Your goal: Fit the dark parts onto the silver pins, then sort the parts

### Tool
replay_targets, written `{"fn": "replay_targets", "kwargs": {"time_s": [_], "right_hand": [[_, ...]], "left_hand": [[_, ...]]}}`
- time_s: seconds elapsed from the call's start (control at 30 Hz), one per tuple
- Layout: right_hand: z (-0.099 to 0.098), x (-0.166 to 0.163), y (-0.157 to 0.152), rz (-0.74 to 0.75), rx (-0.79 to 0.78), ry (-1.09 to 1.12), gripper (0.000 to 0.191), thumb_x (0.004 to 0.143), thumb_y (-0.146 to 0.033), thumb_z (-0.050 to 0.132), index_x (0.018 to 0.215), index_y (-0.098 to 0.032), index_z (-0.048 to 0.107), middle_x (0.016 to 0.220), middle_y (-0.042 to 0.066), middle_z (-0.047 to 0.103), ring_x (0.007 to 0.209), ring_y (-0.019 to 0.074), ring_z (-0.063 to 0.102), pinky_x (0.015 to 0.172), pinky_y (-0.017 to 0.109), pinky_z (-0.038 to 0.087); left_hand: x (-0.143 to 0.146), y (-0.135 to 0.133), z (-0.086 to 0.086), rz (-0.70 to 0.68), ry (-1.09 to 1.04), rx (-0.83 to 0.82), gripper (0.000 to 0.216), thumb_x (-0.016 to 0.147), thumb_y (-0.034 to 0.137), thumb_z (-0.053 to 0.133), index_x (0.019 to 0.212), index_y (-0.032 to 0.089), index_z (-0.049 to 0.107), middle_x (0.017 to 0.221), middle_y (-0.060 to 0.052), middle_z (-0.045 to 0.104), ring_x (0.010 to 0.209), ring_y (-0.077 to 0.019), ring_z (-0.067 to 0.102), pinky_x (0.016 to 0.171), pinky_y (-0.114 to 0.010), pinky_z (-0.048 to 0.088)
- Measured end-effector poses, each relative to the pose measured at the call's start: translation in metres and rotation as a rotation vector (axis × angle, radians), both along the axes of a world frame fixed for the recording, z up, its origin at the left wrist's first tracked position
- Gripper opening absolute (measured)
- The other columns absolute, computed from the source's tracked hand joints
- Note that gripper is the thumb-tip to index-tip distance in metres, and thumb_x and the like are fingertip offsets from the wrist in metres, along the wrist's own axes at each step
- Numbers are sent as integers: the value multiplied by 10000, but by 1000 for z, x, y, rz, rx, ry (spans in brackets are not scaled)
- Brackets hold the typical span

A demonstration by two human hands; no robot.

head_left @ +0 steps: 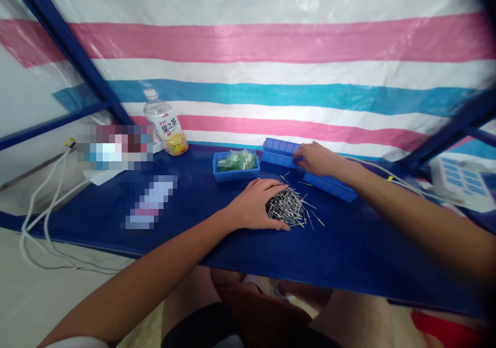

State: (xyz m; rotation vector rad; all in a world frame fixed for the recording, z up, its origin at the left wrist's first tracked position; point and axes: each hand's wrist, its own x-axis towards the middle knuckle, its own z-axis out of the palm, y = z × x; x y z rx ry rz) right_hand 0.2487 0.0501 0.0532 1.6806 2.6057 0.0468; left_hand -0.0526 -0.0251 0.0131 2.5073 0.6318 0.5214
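My left hand (258,204) lies on the blue tabletop, thumb and fingers apart, cupped along the left side of a loose heap of thin silver metal pins (289,208) that look like blind rivets. Several stray pins lie to the heap's right and behind it. Farther back, my right hand (315,157) has its fingers bent together at the right end of a blue divided bin (279,149); whatever is between the fingertips is hidden. Under that hand and wrist, a second blue bin (331,186) reaches to the right.
A blue bin (236,176) holds green-tinted plastic packets (241,161). Behind it to the left stands a drink bottle (166,125). White cables (46,224) hang at the left edge; a white power strip (463,182) sits far right. Striped sheeting (271,43) closes off the back.
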Motion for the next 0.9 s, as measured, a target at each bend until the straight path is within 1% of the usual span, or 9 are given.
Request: {"fn": "replay_targets", "kwargs": {"time_s": [0.1, 0.23, 0.33, 0.43, 0.53, 0.6, 0.73, 0.8, 0.9], "right_hand": [[8, -2, -6, 8, -42, 2, 260, 935, -321, 612, 1038, -224, 830, 1007, 147, 794, 1005, 341, 716, 960, 519, 516], [18, -4, -16, 5, -101, 27, 430, 1009, -500, 522, 984, -211, 839, 955, 169, 789, 924, 344, 720, 872, 504, 533], [22, -6, -26, 32, -137, 41, 435, 1017, -517, 512, 992, -226, 834, 1001, 162, 795, 1002, 353, 724, 950, 535, 522], [24, -6, -38, 73, -183, 79, 408, 1025, -525, 524, 1011, -243, 820, 1111, 144, 798, 1230, 396, 680, 1153, 680, 382], [25, -7, -51, 81, -220, 152, 399, 1021, -555, 563, 1048, -243, 810, 1219, 140, 785, 1423, 447, 569, 1227, 782, 223], [27, -7, -59, 91, -190, 209, 394, 1020, -570, 581, 1120, -258, 801, 1281, 128, 770, 1441, 435, 562, 1233, 751, 277], [29, 0, -76, 138, -17, 347, 462, 1030, -564, 599, 1377, -281, 711, 1445, 131, 672, 1332, 350, 648, 1146, 560, 510], [23, 8, -85, 116, 101, 351, 552, 998, -573, 655, 1453, -260, 671, 1434, 163, 643, 1302, 363, 649, 1127, 544, 535], [5, 20, -96, -4, 230, 289, 633, 956, -572, 715, 1498, -250, 657, 1312, 197, 634, 1176, 388, 681, 1036, 570, 579]], "left_hand": [[1, 0, -1, 3, -1, 7, 1028, 769, 806, 792, 1603, 273, 514, 1632, -120, 538, 1516, -385, 476, 1315, -569, 289], [1, -1, 0, 14, -2, 22, 1014, 769, 833, 776, 1576, 264, 543, 1611, -117, 561, 1507, -370, 485, 1304, -545, 317], [1, -2, 1, 19, 8, 26, 1018, 765, 836, 778, 1578, 270, 541, 1614, -113, 561, 1504, -365, 491, 1304, -540, 319], [1, -3, 4, 18, 14, 29, 1039, 753, 851, 774, 1586, 282, 529, 1625, -103, 553, 1506, -368, 488, 1310, -553, 307], [1, -5, 6, 15, 9, 34, 982, 794, 851, 738, 1576, 291, 540, 1614, -90, 567, 1498, -356, 500, 1294, -546, 335], [1, -6, 8, 18, 5, 39, 930, 830, 843, 708, 1559, 288, 555, 1596, -86, 585, 1483, -345, 518, 1269, -536, 374], [0, -4, 8, 82, -17, 59, 801, 911, 810, 642, 1490, 258, 610, 1528, -107, 636, 1403, -335, 588, 1192, -532, 451], [-1, -1, 7, 117, -47, 96, 647, 990, 730, 599, 1404, 237, 664, 1431, -110, 694, 1305, -307, 649, 1132, -506, 495], [-2, 9, 5, 152, -118, 238, 397, 1082, 520, 566, 1286, 212, 712, 1285, -100, 750, 1221, -271, 677, 1087, -474, 515]]}}
